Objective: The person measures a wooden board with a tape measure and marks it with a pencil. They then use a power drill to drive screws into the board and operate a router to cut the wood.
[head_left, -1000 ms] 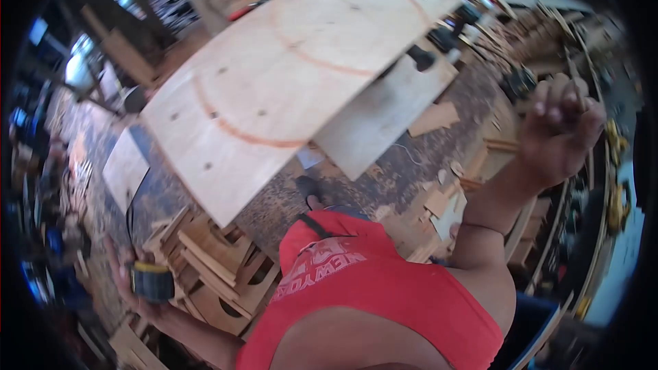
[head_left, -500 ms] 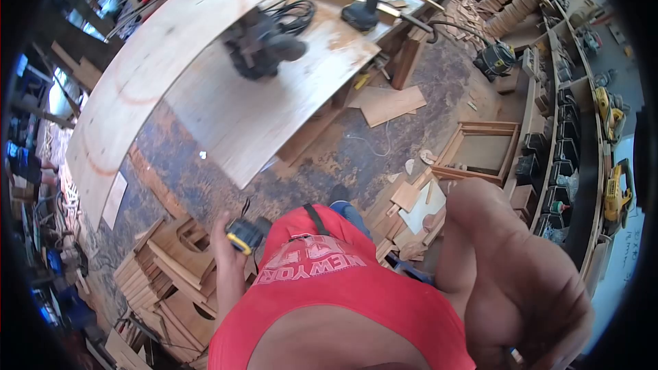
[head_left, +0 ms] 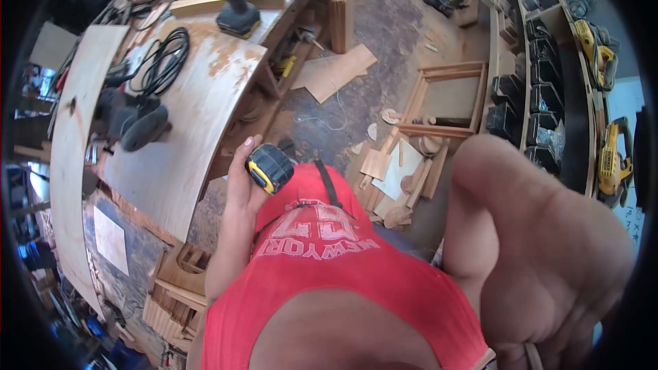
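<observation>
My left hand (head_left: 241,188) is wrapped round a black and yellow tape measure (head_left: 270,168), held at the front of my red top. Raised close to the camera at the right is my right hand (head_left: 558,281). Its fingers are bent and pinch a thin pencil-like stick (head_left: 532,355) at the bottom of the view; most of the stick is hidden. Beyond my left hand, a pale plywood sheet (head_left: 161,178) covers the bench, with a dark sander (head_left: 133,122) on it. A cordless drill (head_left: 236,1) stands farther back.
A long plywood board (head_left: 79,130) lies along the left. Coiled black cable (head_left: 166,62) rests on the bench. Wood offcuts (head_left: 336,72) and a wooden frame (head_left: 449,96) are on the floor. Shelves with black bins (head_left: 545,89) and yellow power tools (head_left: 613,157) line the right.
The view has swung, so the bench and sander now appear farther left. My left hand has come up with the tape measure. My right hand appears higher, larger and farther right.
</observation>
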`<state>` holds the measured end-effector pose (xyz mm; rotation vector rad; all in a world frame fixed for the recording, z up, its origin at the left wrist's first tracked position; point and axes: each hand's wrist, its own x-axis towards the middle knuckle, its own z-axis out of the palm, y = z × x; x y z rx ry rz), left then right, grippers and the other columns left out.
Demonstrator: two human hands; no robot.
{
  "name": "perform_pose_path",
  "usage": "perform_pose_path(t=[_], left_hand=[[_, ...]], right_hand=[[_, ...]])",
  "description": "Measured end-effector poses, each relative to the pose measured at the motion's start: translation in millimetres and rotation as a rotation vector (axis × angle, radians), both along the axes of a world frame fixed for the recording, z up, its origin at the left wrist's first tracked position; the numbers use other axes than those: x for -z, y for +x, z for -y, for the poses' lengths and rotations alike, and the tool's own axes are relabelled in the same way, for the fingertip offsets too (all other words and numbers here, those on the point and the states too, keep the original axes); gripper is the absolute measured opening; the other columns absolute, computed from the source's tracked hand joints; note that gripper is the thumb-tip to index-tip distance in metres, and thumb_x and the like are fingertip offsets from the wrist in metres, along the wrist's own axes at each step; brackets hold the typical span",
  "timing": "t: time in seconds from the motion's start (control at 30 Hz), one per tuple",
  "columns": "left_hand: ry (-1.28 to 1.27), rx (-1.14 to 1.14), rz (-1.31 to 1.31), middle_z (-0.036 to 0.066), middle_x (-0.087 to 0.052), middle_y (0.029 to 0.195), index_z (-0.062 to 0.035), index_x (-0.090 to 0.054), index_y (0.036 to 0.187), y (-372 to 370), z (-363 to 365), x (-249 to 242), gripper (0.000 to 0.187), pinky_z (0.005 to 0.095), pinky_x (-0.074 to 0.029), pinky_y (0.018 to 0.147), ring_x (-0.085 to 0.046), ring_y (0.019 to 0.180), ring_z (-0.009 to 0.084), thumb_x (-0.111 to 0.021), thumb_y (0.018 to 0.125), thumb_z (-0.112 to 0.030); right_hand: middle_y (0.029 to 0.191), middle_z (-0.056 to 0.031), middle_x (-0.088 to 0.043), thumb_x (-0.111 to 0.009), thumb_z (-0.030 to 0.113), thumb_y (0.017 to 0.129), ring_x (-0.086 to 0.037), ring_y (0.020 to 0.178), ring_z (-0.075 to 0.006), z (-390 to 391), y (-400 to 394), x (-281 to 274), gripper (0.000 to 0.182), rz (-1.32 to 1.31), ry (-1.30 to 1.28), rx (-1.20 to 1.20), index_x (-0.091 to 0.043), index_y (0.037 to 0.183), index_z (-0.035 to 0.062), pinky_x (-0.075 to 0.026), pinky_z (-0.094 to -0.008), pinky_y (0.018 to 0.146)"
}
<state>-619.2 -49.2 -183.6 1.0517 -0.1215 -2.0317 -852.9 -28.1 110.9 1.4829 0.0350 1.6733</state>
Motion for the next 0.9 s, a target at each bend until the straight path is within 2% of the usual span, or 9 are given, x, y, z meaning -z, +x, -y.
perform_pose_path(t=[0.2, 0.43, 0.47, 0.57, 0.6, 0.63, 0.67, 0.8, 0.9], left_hand=[[0.011, 0.06, -0.136, 0.011, -0.067, 0.1, -0.0039, -0.05, 0.129, -61.9, 75.9, 26.4, 0.048, 0.0382, -0.058, 0.079, -0.069, 0.088, 0.0228, -0.068, 0.095, -0.034], [0.095, -0.224, -0.07, 0.008, -0.067, 0.091, -0.0082, -0.058, 0.116, -95.4, 173.2, 13.9, 0.03, 0.0413, -0.061, 0.076, -0.07, 0.082, 0.0233, -0.067, 0.097, -0.029], [0.087, -0.291, -0.051, 0.008, -0.067, 0.091, -0.0077, -0.058, 0.116, -96.3, 184.9, 9.4, 0.03, 0.0411, -0.06, 0.077, -0.07, 0.082, 0.0232, -0.067, 0.097, -0.029], [-0.026, -0.485, 0.144, 0.011, -0.064, 0.108, -0.0028, -0.054, 0.127, -106.3, 204.6, -9.9, 0.037, 0.0363, -0.056, 0.087, -0.065, 0.099, 0.0194, -0.065, 0.099, -0.025], [-0.059, -0.49, 0.193, 0.011, -0.061, 0.116, -0.001, -0.05, 0.135, -111.4, 206.8, -16.2, 0.044, 0.0339, -0.055, 0.092, -0.062, 0.107, 0.0179, -0.064, 0.1, -0.025], [-0.085, -0.498, 0.201, 0.01, -0.061, 0.113, -0.002, -0.049, 0.135, -119.6, 212.1, -15.2, 0.044, 0.0335, -0.054, 0.092, -0.062, 0.107, 0.0189, -0.063, 0.1, -0.025], [-0.086, -0.493, 0.202, 0.011, -0.063, 0.11, -0.0042, -0.049, 0.135, -130.9, 216.9, -33.4, 0.034, 0.0354, -0.054, 0.091, -0.063, 0.103, 0.0198, -0.054, 0.104, -0.018], [-0.282, -0.332, 0.213, 0.015, -0.052, 0.134, -0.0047, -0.04, 0.146, -164.0, 223.7, -15.5, 0.049, 0.0358, -0.051, 0.098, -0.058, 0.116, 0.0236, -0.057, 0.102, -0.018], [-0.467, -0.108, 0.51, 0.015, -0.044, 0.146, -0.0047, -0.036, 0.151, -174.0, 233.5, -31.2, 0.06, 0.0375, -0.05, 0.101, -0.055, 0.124, 0.0271, -0.063, 0.098, -0.014]], right_hand=[[0.145, -0.0044, -0.047, -0.064, 0.044, 0.093, -0.045, 0.132, -0.028, 102.7, -51.0, -3.9, 0.064, -0.039, 0.205, -0.204, -0.042, 0.145, 0.0149, -0.035, -0.0532, 0.116], [0.155, -0.0011, -0.036, -0.064, 0.058, 0.091, -0.04, 0.136, -0.0286, 232.9, -61.7, 29.1, 0.08, 0.12, 0.372, -0.446, -0.03, 0.155, 0.0237, -0.032, -0.0565, 0.117], [0.121, 0.0002, -0.066, -0.063, 0.051, 0.091, -0.06, 0.112, -0.0171, 245.8, -50.5, 59.6, 0.043, 0.178, 0.547, -0.356, -0.066, 0.12, 0.0199, -0.05, -0.0391, 0.096], [0.14, -0.0217, -0.049, -0.083, 0.063, 0.067, -0.051, 0.124, -0.0377, 264.4, -81.2, 178.6, 0.102, -0.419, 1.496, -0.332, -0.045, 0.143, 0.0064, -0.037, -0.0511, 0.109], [0.141, -0.0239, -0.049, -0.087, 0.059, 0.065, -0.048, 0.13, -0.0396, 267.2, -70.5, 207.1, 0.112, -0.554, 1.704, -0.302, -0.04, 0.148, 0.0011, -0.036, -0.0502, 0.111], [0.135, -0.0276, -0.05, -0.092, 0.044, 0.066, -0.054, 0.122, -0.0455, 265.2, -64.3, 231.2, 0.11, -0.589, 1.804, -0.285, -0.036, 0.149, -0.0015, -0.046, -0.0522, 0.102], [0.133, -0.0265, -0.053, -0.092, 0.039, 0.068, -0.056, 0.12, -0.041, 261.0, -64.7, 249.6, 0.106, -0.515, 1.973, -0.385, -0.036, 0.148, -0.0028, -0.047, -0.0489, 0.101], [0.126, -0.0214, -0.06, -0.089, 0.026, 0.074, -0.063, 0.111, -0.0259, 272.6, -81.5, 264.0, 0.094, -0.072, 2.394, -0.721, -0.038, 0.147, -0.0047, -0.051, -0.038, 0.097], [0.119, -0.016, -0.064, -0.083, 0.02, 0.078, -0.064, 0.105, -0.02, 314.3, -123.6, 276.1, 0.084, -0.058, 2.314, -0.71, -0.04, 0.147, -0.0033, -0.053, -0.0325, 0.093]])
